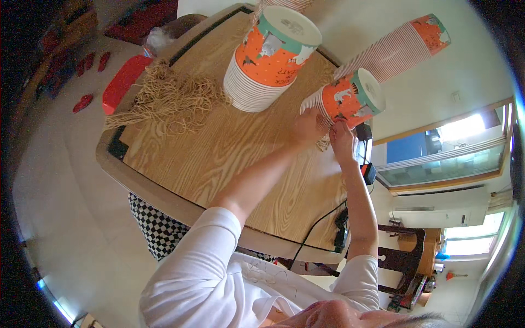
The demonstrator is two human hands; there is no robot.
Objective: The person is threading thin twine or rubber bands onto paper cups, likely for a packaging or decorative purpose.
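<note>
A short stack of upside-down paper cups (341, 100), orange with a green end and pale animal shapes, stands on the table in front of me. My left hand (310, 126) is at the white ribbed rims on its near left side, smeared by motion, so its fingers cannot be made out. Against the orange side, my right hand (343, 140) is closed, fingertips pinched together on something too small to name. Bits of tan string (323, 144) show just below, between the two hands. A taller stack of the same cups (268, 57) stands to the left.
A loose heap of tan strings (169, 98) spreads over the wood-grain table (240, 147) at the far left. Another long stack of cups (399, 46) lies beyond. Black adapters (367, 174) and a cable (314, 225) are at the right edge. A dark wooden chair (402, 262) stands nearby.
</note>
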